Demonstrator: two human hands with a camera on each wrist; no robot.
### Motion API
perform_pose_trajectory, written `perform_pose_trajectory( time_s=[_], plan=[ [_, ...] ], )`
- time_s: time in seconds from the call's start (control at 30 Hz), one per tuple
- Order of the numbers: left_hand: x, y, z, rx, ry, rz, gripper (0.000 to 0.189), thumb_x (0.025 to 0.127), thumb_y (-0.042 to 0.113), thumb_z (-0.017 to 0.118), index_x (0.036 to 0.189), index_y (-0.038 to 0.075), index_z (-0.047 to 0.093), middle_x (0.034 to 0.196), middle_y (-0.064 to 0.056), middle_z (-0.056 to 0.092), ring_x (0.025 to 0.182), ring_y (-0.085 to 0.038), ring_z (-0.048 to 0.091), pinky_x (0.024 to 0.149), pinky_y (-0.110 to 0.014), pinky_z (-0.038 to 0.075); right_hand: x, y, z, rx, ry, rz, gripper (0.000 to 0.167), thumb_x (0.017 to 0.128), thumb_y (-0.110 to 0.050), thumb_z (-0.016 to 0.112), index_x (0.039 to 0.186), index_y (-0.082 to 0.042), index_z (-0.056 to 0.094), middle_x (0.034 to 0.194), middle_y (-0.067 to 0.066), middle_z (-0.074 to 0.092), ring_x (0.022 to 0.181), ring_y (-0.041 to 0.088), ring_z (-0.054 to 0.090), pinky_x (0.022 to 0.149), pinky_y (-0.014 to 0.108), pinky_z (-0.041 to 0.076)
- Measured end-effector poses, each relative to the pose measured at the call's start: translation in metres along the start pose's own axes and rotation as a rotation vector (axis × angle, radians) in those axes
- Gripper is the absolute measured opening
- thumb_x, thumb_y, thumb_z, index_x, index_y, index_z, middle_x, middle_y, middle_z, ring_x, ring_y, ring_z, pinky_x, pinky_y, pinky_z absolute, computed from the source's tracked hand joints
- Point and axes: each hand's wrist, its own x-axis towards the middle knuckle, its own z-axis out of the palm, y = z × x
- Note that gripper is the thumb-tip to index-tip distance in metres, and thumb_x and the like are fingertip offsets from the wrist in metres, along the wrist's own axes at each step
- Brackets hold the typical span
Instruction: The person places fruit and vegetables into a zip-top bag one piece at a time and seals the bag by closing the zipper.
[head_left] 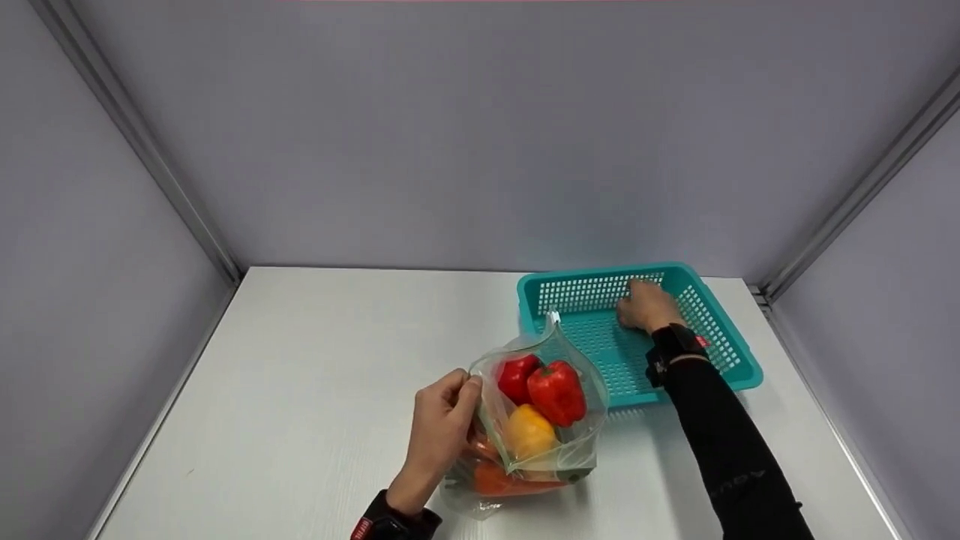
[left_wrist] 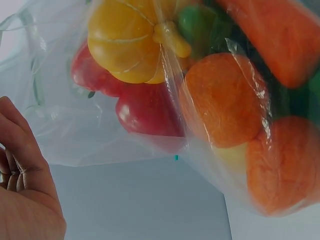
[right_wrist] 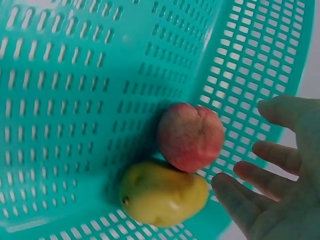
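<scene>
My left hand (head_left: 442, 420) pinches the left rim of a clear plastic zip bag (head_left: 594, 390), which stands with its mouth spread. Inside are red bell peppers (head_left: 556, 394), a ribbed yellow pumpkin (left_wrist: 122, 40) with a thick stalk, a carrot (left_wrist: 280, 40), round orange produce (left_wrist: 225, 100) and something green. My right hand (head_left: 649, 306) reaches into the far right of a teal basket (head_left: 577, 296). In the right wrist view its fingers are spread, holding nothing, beside a peach (right_wrist: 190, 137) and a smooth yellow mango-like fruit (right_wrist: 162, 195), which touch each other.
A white table (head_left: 300, 390) lies under the bag and basket. Grey panels (head_left: 450, 135) enclose it at the back and both sides. The bag stands close against the basket's front left corner, its upper edge overlapping the basket in the head view.
</scene>
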Motion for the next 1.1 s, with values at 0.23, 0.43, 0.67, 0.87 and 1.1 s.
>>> perform_pose_trajectory(
  time_s=[0.23, 0.43, 0.67, 0.87, 1.1],
  plan=[
    [0.003, -0.002, 0.004, 0.011, -0.008, 0.011, 0.035, 0.104, 0.011, 0.059, 0.069, 0.008, 0.052, 0.056, 0.006, 0.044, 0.045, -0.006, 0.046, 0.041, -0.017, 0.038, 0.001, 0.007, 0.01, 0.003, -0.016, -0.057, 0.024, 0.101, -0.01, 0.054, 0.11, 0.01, 0.06, 0.092, 0.024, 0.058, 0.077, 0.034, 0.051, 0.068, 0.046, 0.042],
    [0.008, -0.001, 0.006, 0.01, -0.016, 0.025, 0.035, 0.103, 0.009, 0.059, 0.069, 0.008, 0.051, 0.057, 0.006, 0.041, 0.047, -0.006, 0.045, 0.042, -0.017, 0.037, -0.005, 0.006, 0.011, -0.047, -0.046, -0.026, 0.029, 0.095, -0.011, 0.062, 0.115, 0.01, 0.063, 0.119, 0.037, 0.055, 0.094, 0.042, 0.054, 0.077, 0.054, 0.047],
    [0.012, -0.001, 0.006, 0.026, -0.019, 0.043, 0.035, 0.102, 0.008, 0.059, 0.068, 0.008, 0.05, 0.057, 0.007, 0.04, 0.047, -0.005, 0.044, 0.043, -0.016, 0.034, -0.004, 0.008, 0.008, -0.014, -0.093, -0.026, 0.017, 0.096, -0.008, 0.064, 0.106, 0.005, 0.057, 0.085, 0.015, 0.057, 0.071, 0.027, 0.051, 0.065, 0.04, 0.041],
    [0.014, 0.0, 0.005, 0.011, -0.038, 0.03, 0.035, 0.103, 0.01, 0.059, 0.07, 0.007, 0.052, 0.057, 0.006, 0.043, 0.047, -0.007, 0.046, 0.042, -0.017, 0.037, -0.006, 0.0, -0.007, -0.031, -0.02, -0.058, 0.029, 0.093, -0.008, 0.062, 0.115, 0.01, 0.056, 0.082, 0.015, 0.051, 0.067, 0.026, 0.045, 0.06, 0.039, 0.037],
    [0.019, 0.001, 0.001, -0.014, -0.031, 0.02, 0.035, 0.104, 0.009, 0.058, 0.069, 0.005, 0.053, 0.055, 0.001, 0.047, 0.043, -0.009, 0.049, 0.04, -0.019, 0.043, -0.024, -0.026, -0.034, 0.039, 0.094, -0.124, 0.049, 0.095, -0.02, 0.066, 0.133, 0.009, 0.054, 0.117, 0.028, 0.058, 0.098, 0.039, 0.056, 0.08, 0.051, 0.051]
  ],
)
